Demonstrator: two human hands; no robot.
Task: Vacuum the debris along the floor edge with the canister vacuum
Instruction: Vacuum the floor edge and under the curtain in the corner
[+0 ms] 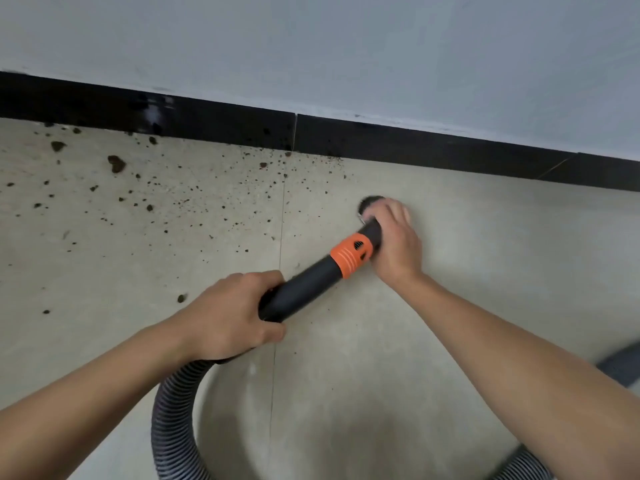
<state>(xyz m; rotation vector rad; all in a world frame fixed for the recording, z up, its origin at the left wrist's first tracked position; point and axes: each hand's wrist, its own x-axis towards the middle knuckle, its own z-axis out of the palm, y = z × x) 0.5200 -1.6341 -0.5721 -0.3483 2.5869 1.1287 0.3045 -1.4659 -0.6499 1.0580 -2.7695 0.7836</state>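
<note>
My left hand (228,313) is clamped round the rear end of the vacuum wand (304,282), right where the ribbed hose (173,427) joins it. My right hand (394,240) is wrapped over the front end of the wand, just past the orange collar (351,254), fingers curled down over the tip. The hands are apart, one at each end, with the black tube and collar showing between them.

The wand angles up-right from the left hand toward the black baseboard (207,119). A dark round nozzle (370,202) pokes out beyond my right fingers. It's blurred, probably a brush head, and it looks to be down on the floor tile (485,271). It sits near the baseboard but apart from it, just right of the grout line (281,237).

The debris (116,163) is brown clumps and fine crumbs spread over the tile left of the grout line. It is thickest toward the floor's far left along the baseboard, and a thin trail runs past the grout line at the floor's far edge. The nozzle is right of most of it.

The hose loops from my left hand down to the near edge, and another stretch shows at the near right corner. There is a dark blurred shape (620,365) at the right edge; I can't tell what it is. A pale wall (346,46) stands above the baseboard.
</note>
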